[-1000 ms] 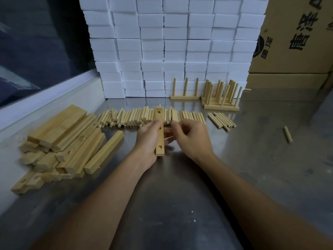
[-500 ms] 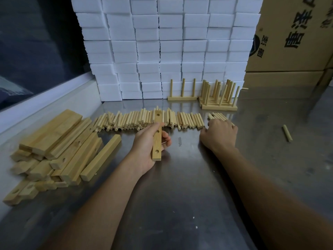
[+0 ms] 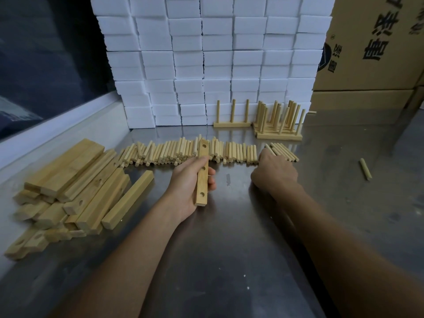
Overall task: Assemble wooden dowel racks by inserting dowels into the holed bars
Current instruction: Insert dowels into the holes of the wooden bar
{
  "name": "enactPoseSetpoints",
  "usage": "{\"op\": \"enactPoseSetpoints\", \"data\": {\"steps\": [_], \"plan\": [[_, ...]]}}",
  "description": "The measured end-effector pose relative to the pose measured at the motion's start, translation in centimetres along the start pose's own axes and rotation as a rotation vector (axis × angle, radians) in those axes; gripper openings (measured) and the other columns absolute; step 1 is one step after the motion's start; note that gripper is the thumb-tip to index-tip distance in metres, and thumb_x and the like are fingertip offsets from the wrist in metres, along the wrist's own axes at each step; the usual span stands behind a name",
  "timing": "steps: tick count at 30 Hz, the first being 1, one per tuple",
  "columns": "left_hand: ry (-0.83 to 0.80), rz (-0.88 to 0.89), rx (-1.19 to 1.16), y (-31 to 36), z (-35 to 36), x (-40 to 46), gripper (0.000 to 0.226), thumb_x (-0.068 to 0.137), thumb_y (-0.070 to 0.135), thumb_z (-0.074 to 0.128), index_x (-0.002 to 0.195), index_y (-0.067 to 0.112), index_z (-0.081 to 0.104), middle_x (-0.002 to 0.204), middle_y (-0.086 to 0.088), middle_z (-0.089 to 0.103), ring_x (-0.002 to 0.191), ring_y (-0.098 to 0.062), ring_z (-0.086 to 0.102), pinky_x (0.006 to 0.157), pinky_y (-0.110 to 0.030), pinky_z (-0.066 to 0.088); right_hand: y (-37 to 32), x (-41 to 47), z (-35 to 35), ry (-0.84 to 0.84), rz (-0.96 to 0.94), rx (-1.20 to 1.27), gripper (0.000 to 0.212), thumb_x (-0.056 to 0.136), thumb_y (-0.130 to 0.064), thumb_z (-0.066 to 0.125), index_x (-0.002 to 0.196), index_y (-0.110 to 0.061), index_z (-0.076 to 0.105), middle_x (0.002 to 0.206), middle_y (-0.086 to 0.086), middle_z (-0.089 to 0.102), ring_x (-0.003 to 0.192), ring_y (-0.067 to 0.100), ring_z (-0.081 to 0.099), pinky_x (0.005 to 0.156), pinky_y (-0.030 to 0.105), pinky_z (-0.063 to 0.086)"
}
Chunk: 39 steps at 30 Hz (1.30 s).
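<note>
- The left hand (image 3: 188, 182) grips a holed bar (image 3: 202, 173) near the middle of the bench (image 3: 229, 260), pointing to 12 o'clock.
- The right hand (image 3: 274, 173) rests on loose dowels (image 3: 281, 152) at 1 o'clock; I cannot tell whether it holds one.
- A dowel row (image 3: 181, 151) lies at 12 o'clock.
- More bars (image 3: 75, 180) are piled at 9 o'clock.
- Finished racks (image 3: 277, 125) stand at 1 o'clock.
</note>
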<state>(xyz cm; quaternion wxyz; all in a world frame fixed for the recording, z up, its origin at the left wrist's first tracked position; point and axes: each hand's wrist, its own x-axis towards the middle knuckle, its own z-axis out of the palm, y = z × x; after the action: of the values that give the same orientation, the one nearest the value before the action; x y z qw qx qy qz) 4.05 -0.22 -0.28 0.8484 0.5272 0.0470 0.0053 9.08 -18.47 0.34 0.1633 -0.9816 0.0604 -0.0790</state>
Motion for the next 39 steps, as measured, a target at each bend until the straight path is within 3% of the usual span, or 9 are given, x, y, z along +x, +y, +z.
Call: {"op": "enactPoseSetpoints", "data": {"steps": [5, 8, 12, 15, 18, 21, 25, 32, 39], "plan": [[-0.016, 0.008, 0.058, 0.0, -0.1, 0.0, 0.013, 0.099, 0.014, 0.055, 0.106, 0.006, 0.063, 0.07, -0.008, 0.059, 0.046, -0.015, 0.048, 0.039, -0.024, 0.039, -0.5, -1.1, -0.1, -0.028, 0.019, -0.047, 0.024, 0.097, -0.015, 0.047, 0.119, -0.005, 0.047, 0.119, 0.019, 0.055, 0.103, 0.032, 0.053, 0.081, 0.04, 0.045], [-0.035, 0.018, 0.058, 0.0, 0.0, -0.2, 0.012, 0.099, 0.011, 0.053, 0.107, 0.01, 0.062, 0.066, -0.008, 0.056, 0.046, -0.016, 0.048, 0.039, -0.024, 0.039, -0.5, -1.6, 0.0, -0.015, -0.026, 0.005, 0.02, 0.098, -0.012, 0.046, 0.114, -0.002, 0.051, 0.119, 0.02, 0.046, 0.098, 0.031, 0.051, 0.078, 0.037, 0.043], [-0.011, 0.072, 0.064, 0.1, 0.3, -0.7, 0.016, 0.098, 0.004, 0.05, 0.111, 0.005, 0.059, 0.068, -0.011, 0.058, 0.049, -0.021, 0.058, 0.045, -0.029, 0.051, -1.0, -1.9, 0.4, 0.094, -0.113, 0.237, 0.018, 0.102, -0.019, 0.041, 0.107, -0.005, 0.051, 0.103, 0.013, 0.053, 0.082, 0.023, 0.05, 0.068, 0.033, 0.036], [0.05, 0.165, 0.119, 0.4, 0.5, -0.7, 0.011, 0.096, 0.001, 0.05, 0.102, 0.006, 0.058, 0.075, -0.011, 0.062, 0.046, -0.021, 0.057, 0.04, -0.026, 0.045, -1.8, -2.4, 0.6, 0.197, -0.26, 0.415, 0.024, 0.104, -0.025, 0.037, 0.108, -0.008, 0.053, 0.083, 0.003, 0.056, 0.074, 0.021, 0.052, 0.063, 0.038, 0.041], [0.104, 0.319, 0.294, 0.5, 0.2, -0.5, 0.004, 0.098, 0.014, 0.056, 0.095, 0.016, 0.057, 0.065, 0.003, 0.062, 0.04, -0.015, 0.049, 0.034, -0.022, 0.032, -2.6, -3.5, 0.6, 0.268, -0.454, 0.562, 0.022, 0.105, -0.031, 0.041, 0.11, -0.013, 0.054, 0.071, -0.007, 0.055, 0.067, 0.019, 0.054, 0.062, 0.043, 0.047], [0.105, 0.503, 0.509, 0.5, -0.2, -0.4, 0.008, 0.101, 0.027, 0.055, 0.094, 0.028, 0.059, 0.059, 0.012, 0.058, 0.039, -0.007, 0.047, 0.035, -0.021, 0.034, -3.5, -4.6, 0.6, 0.309, -0.588, 0.65, 0.018, 0.104, -0.03, 0.047, 0.111, -0.015, 0.054, 0.068, -0.01, 0.056, 0.062, 0.013, 0.053, 0.059, 0.042, 0.047], [0.081, 0.642, 0.737, 0.6, -0.2, -0.4, 0.017, 0.102, 0.028, 0.051, 0.096, 0.041, 0.061, 0.07, 0.017, 0.063, 0.05, -0.001, 0.053, 0.051, -0.022, 0.041, -4.3, -5.4, 0.7, 0.375, -0.697, 0.672, 0.017, 0.101, -0.026, 0.055, 0.109, -0.011, 0.061, 0.063, -0.016, 0.049, 0.055, 0.001, 0.046, 0.054, 0.027, 0.039], [0.043, 0.594, 0.74, 0.9, 0.0, -0.8, 0.023, 0.102, 0.019, 0.05, 0.09, 0.032, 0.064, 0.075, -0.002, 0.065, 0.045, -0.005, 0.048, 0.049, -0.026, 0.04, -4.4, -5.2, 0.7, 0.415, -0.698, 0.688, 0.015, 0.097, -0.023, 0.062, 0.1, -0.009, 0.065, 0.07, -0.011, 0.061, 0.059, 0.003, 0.052, 0.054, 0.033, 0.046], [0.016, 0.514, 0.718, 1.0, -0.1, -1.0, 0.032, 0.104, 0.027, 0.047, 0.075, 0.02, 0.057, 0.047, 0.004, 0.052, 0.034, -0.009, 0.043, 0.038, -0.02, 0.035, -3.8, -4.8, 1.1, 0.394, -0.636, 0.635, 0.01, 0.094, -0.022, 0.064, 0.096, -0.012, 0.067, 0.069, -0.018, 0.056, 0.061, 0.003, 0.054, 0.056, 0.033, 0.046]]}}
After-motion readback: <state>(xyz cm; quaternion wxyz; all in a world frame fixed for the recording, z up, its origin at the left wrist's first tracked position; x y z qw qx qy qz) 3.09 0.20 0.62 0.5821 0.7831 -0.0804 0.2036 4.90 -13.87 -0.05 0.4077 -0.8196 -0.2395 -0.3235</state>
